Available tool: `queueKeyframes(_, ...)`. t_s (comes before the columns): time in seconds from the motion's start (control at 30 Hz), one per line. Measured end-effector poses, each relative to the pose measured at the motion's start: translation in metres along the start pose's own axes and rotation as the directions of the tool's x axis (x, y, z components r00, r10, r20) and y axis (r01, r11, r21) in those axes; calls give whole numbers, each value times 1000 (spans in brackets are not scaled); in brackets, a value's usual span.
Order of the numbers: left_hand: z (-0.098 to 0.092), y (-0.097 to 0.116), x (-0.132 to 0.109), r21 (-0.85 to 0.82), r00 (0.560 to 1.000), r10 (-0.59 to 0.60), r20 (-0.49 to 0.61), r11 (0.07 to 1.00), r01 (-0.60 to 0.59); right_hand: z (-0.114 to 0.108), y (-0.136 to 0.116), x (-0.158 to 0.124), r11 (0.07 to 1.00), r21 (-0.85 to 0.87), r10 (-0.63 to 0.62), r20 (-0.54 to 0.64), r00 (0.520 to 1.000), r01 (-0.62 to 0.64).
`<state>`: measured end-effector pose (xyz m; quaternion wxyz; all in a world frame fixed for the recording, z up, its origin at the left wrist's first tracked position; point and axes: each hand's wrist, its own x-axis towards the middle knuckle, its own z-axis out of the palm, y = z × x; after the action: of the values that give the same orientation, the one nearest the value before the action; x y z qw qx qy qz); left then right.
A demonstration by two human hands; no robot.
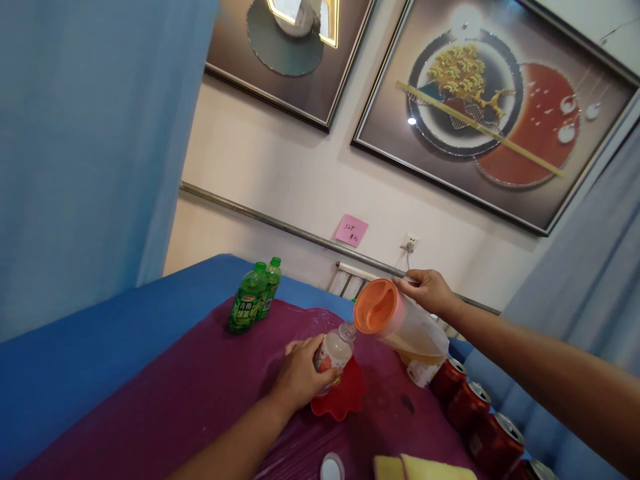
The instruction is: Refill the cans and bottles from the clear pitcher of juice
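My left hand (303,373) is wrapped round a clear plastic bottle (336,350) with a red and white label and an uncapped mouth. The bottle stands over a red scalloped dish (345,398). On the right, my right hand (430,291) grips the handle of a translucent pitcher (413,327) with an orange lid (376,307). The pitcher is tipped to the left, its lid beside the bottle's mouth, with yellowish liquid low in its body. Whether liquid is flowing I cannot tell.
Two green bottles (247,300) stand at the back left. Several red cans (470,403) line the right edge. A white cap (332,467) and a yellow cloth (425,469) lie at the front of the purple-covered table (200,393). Blue curtains hang at both sides.
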<state>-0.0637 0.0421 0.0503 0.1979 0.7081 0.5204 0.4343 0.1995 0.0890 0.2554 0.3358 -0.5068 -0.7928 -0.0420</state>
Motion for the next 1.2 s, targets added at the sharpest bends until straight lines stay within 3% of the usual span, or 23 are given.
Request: queueKeyframes(1.2,-1,1,-1,-33,1000,12,2,999,-12,-2,2,-4,999,-34,19,17,1000,-19)
